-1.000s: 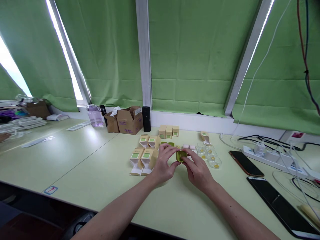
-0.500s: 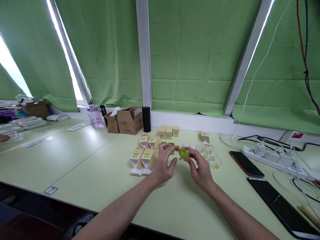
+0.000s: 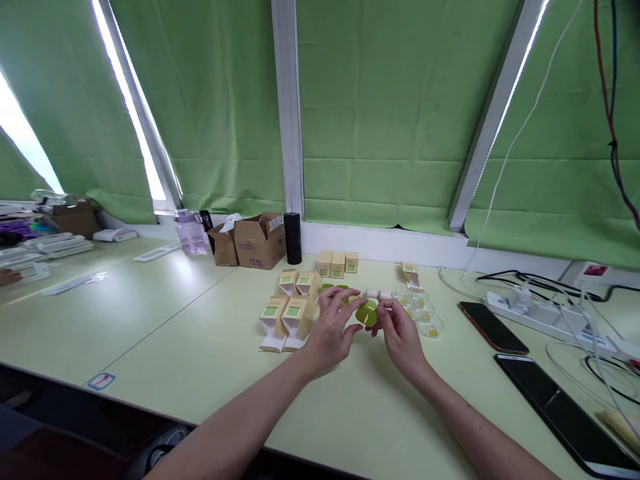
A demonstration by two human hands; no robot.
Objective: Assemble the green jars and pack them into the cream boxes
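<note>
A small olive-green round case (image 3: 367, 315), its smooth curved face toward me, is between my two hands above the table. My right hand (image 3: 400, 332) pinches its right edge between thumb and fingers. On the other side, my left hand (image 3: 333, 333) has its index finger at the upper left edge and its thumb at the lower left. More green pieces (image 3: 327, 287) lie behind my left fingers, partly hidden. Two small pale pink pieces (image 3: 377, 294) sit just beyond the case. To the right are several clear plastic shells (image 3: 423, 313) with yellow spots.
Left of my hands stand open-flapped small cartons (image 3: 283, 313); closed small cartons (image 3: 338, 265) stand behind. A lone carton (image 3: 411, 275) is at back right. Farther out are a cardboard box (image 3: 260, 243), black cylinder (image 3: 293, 239), phone (image 3: 493, 327), tablet (image 3: 565, 407) and power strip (image 3: 550, 320).
The green case has turned, so its rounded face shows instead of its open side and loop. My left fingers have shifted right, closer around it.
</note>
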